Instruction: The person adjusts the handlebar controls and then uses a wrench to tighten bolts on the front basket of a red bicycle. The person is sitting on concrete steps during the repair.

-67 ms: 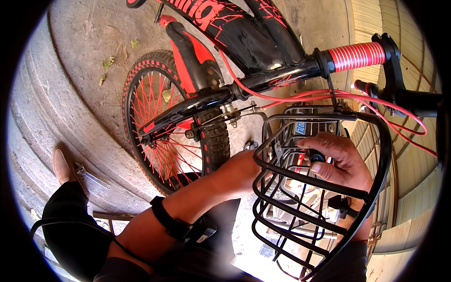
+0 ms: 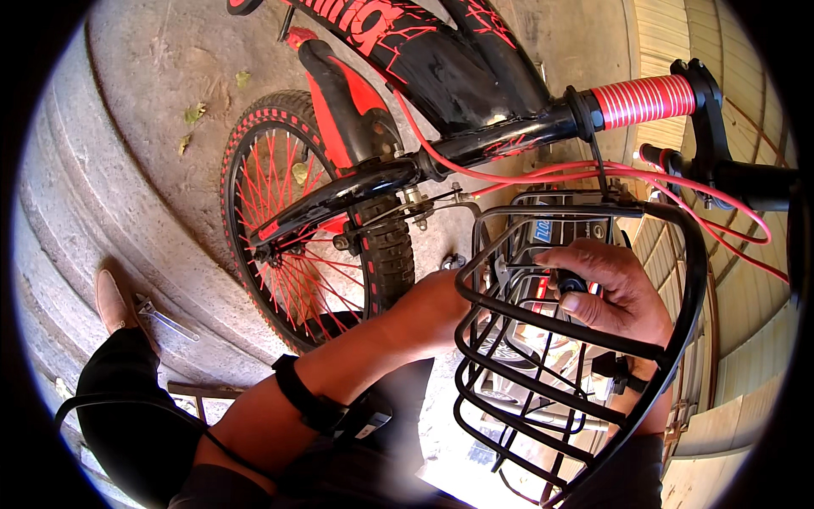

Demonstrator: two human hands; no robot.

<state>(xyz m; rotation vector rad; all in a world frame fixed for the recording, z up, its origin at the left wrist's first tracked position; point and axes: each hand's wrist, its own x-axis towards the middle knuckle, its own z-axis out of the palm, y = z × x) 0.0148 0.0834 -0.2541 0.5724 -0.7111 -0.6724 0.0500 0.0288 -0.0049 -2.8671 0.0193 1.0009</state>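
Note:
A black wire basket (image 2: 555, 321) sits at the front of a black and red bicycle (image 2: 475, 85), below its handlebar. Inside the basket, my right hand (image 2: 623, 288) is closed around the black handle of a screwdriver (image 2: 571, 283). The screwdriver's thin shaft points left, toward a small metal fitting (image 2: 502, 273) on the basket's bracket side. My left hand (image 2: 437, 310) reaches in from the lower left to the outside of the basket, close to that fitting. Basket bars and the hand itself hide its fingers, so their grip does not show.
The spoked front wheel (image 2: 314, 225) stands left of the basket. Red cables (image 2: 585, 170) loop over the basket's top edge. An adjustable wrench (image 2: 168, 321) lies on the concrete step by a brown shoe (image 2: 114, 301). Behind the basket is a parked vehicle with a blue plate (image 2: 543, 231).

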